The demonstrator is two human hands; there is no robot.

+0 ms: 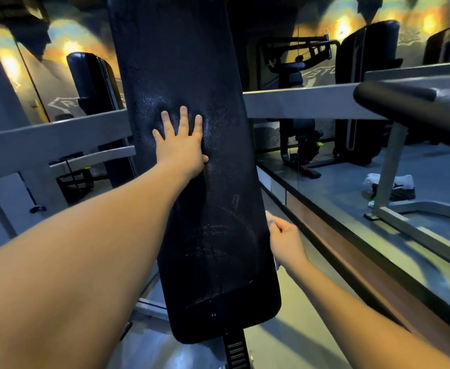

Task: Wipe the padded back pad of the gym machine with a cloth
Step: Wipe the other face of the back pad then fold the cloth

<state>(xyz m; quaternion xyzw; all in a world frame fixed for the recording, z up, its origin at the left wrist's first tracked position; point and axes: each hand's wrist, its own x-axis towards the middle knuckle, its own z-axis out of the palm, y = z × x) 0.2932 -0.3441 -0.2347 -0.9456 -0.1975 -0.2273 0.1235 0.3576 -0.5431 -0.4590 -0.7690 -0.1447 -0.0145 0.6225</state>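
Black, creased vinyl covers the tall back pad point(191, 155), which stands upright in the centre of the head view. The left hand point(179, 145) lies flat on it, fingers spread. The right hand point(285, 241) pinches a pale cloth point(269, 218) at the pad's right edge, fingers clamped together.

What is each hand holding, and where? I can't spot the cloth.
Left hand holds nothing, flat on the back pad. Right hand pinches a pale scrap, probably cloth, at the pad's right edge.

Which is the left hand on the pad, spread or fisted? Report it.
Spread: the left hand lies flat, fingers splayed, on the pad.
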